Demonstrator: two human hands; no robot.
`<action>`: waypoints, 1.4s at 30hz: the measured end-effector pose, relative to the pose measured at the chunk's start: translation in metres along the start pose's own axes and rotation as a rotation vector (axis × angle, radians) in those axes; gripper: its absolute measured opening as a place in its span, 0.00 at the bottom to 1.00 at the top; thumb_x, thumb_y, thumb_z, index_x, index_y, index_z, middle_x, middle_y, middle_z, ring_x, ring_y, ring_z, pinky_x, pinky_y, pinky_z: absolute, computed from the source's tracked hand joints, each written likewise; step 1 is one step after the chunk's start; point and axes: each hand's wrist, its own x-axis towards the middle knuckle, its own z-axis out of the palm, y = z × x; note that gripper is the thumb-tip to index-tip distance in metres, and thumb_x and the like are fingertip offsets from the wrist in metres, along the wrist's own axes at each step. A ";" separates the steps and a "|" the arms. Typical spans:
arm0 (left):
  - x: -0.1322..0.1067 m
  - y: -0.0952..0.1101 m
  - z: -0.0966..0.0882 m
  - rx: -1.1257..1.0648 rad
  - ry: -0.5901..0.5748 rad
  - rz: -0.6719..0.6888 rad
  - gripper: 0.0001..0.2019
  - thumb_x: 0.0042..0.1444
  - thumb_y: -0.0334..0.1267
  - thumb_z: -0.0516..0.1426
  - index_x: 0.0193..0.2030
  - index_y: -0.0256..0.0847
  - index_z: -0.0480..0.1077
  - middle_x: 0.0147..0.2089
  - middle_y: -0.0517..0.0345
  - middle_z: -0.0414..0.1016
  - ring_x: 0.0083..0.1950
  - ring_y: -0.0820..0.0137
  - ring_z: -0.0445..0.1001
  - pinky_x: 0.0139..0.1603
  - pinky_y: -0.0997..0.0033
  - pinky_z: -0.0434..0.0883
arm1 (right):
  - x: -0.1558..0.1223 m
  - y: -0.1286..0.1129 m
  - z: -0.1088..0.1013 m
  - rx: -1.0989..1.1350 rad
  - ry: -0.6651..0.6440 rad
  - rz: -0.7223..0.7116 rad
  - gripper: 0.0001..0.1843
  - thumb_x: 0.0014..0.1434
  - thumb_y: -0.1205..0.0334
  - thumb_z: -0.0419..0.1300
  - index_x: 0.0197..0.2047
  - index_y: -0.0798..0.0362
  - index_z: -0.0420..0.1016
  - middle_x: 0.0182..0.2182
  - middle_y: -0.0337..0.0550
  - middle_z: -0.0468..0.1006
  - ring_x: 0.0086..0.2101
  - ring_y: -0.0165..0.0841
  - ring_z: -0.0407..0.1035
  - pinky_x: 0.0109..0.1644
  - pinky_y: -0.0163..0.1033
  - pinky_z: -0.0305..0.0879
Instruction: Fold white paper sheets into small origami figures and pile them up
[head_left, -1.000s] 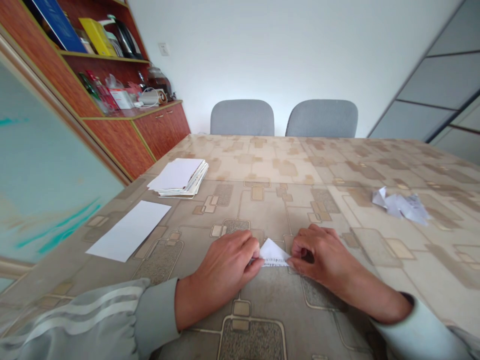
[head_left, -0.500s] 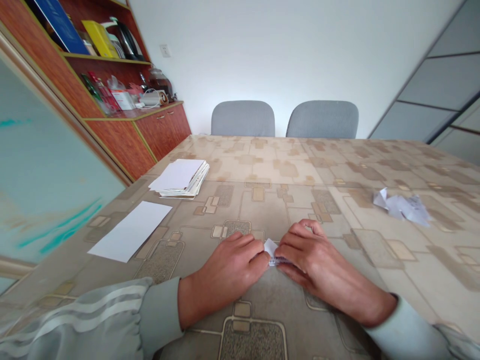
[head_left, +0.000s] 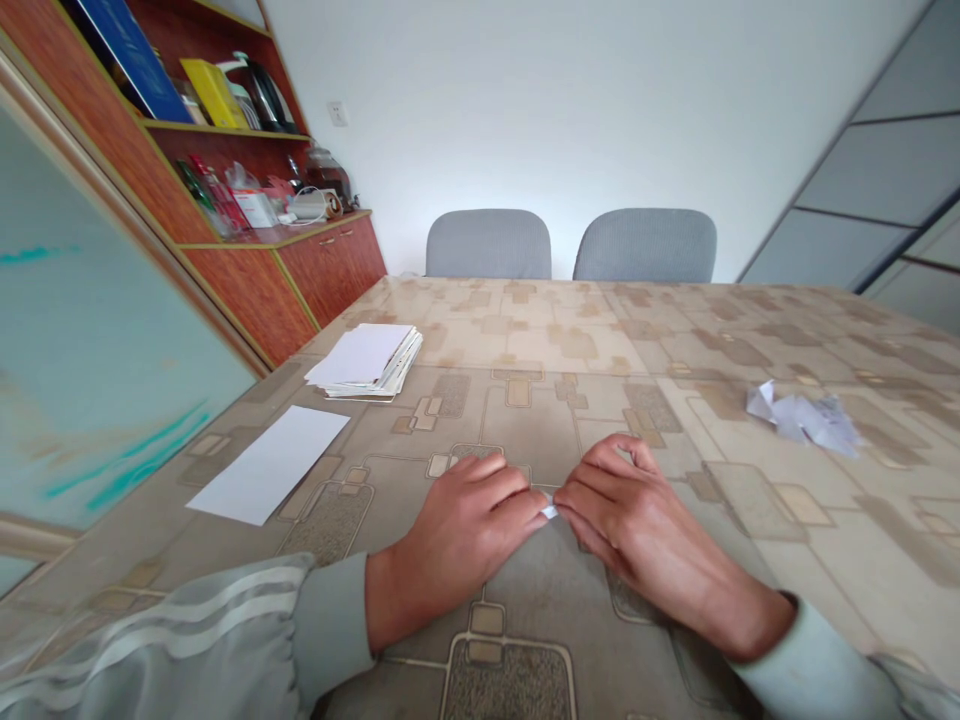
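Both my hands rest on the patterned table near its front edge, fingertips meeting. My left hand and my right hand are closed over a small folded white paper. Only a tiny white corner of it shows between the fingertips; the rest is hidden under my fingers. Both hands press it flat against the tabletop.
A single white sheet lies at the left, a stack of papers behind it. Folded and crumpled white paper pieces lie at the right. Two grey chairs stand at the far edge; a wooden cabinet stands at the left.
My right hand slid left over the folded paper until the fingertips met. The white triangle that showed between my hands is now almost fully covered.
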 end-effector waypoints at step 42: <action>0.005 -0.003 -0.009 -0.863 -0.075 -0.399 0.13 0.63 0.38 0.53 0.33 0.35 0.75 0.26 0.61 0.71 0.27 0.75 0.64 0.27 0.79 0.59 | -0.009 0.003 -0.002 0.671 0.068 0.340 0.09 0.65 0.58 0.57 0.34 0.51 0.73 0.28 0.37 0.72 0.30 0.30 0.68 0.33 0.35 0.61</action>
